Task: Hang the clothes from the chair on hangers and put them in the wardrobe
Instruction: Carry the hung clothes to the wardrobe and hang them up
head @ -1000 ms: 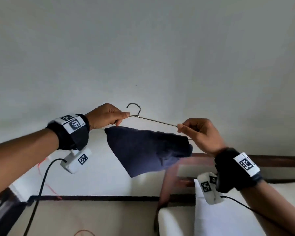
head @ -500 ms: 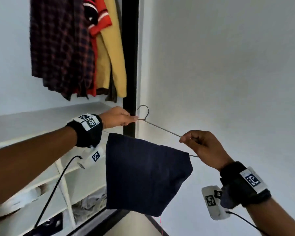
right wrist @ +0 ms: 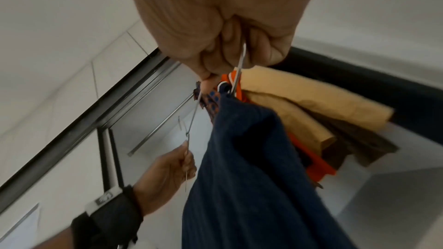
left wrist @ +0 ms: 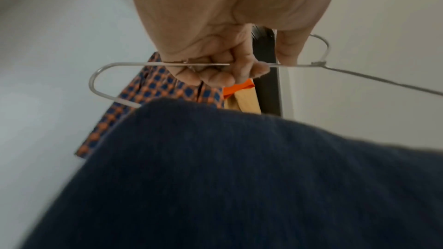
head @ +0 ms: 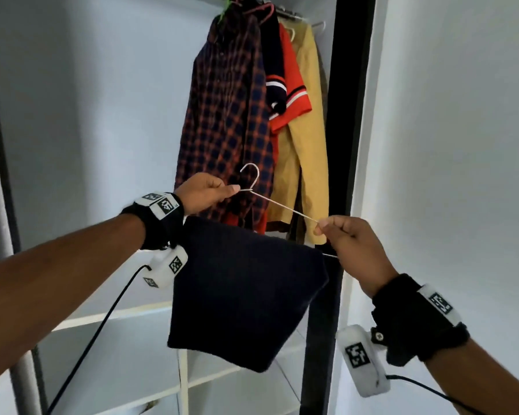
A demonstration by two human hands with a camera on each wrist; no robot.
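A thin metal hanger (head: 282,205) is held level in front of the open wardrobe, its hook (head: 251,175) pointing up. A folded dark navy garment (head: 243,292) drapes over its lower bar. My left hand (head: 207,191) pinches the wire just left of the hook, seen close in the left wrist view as the left hand (left wrist: 215,58) on the hanger (left wrist: 167,64). My right hand (head: 346,238) pinches the hanger's right end; the right wrist view shows the right hand (right wrist: 223,44) above the navy garment (right wrist: 251,177).
Inside the wardrobe hang a dark checked shirt (head: 228,115), an orange shirt (head: 291,91) and a yellow garment (head: 309,151) on the rail (right wrist: 160,124). A black frame post (head: 345,115) stands right of them. White shelves (head: 126,313) lie below.
The view has swung from a bare wall to the open wardrobe. Both hands have carried the hanger with the navy garment up toward the hanging clothes, grips unchanged.
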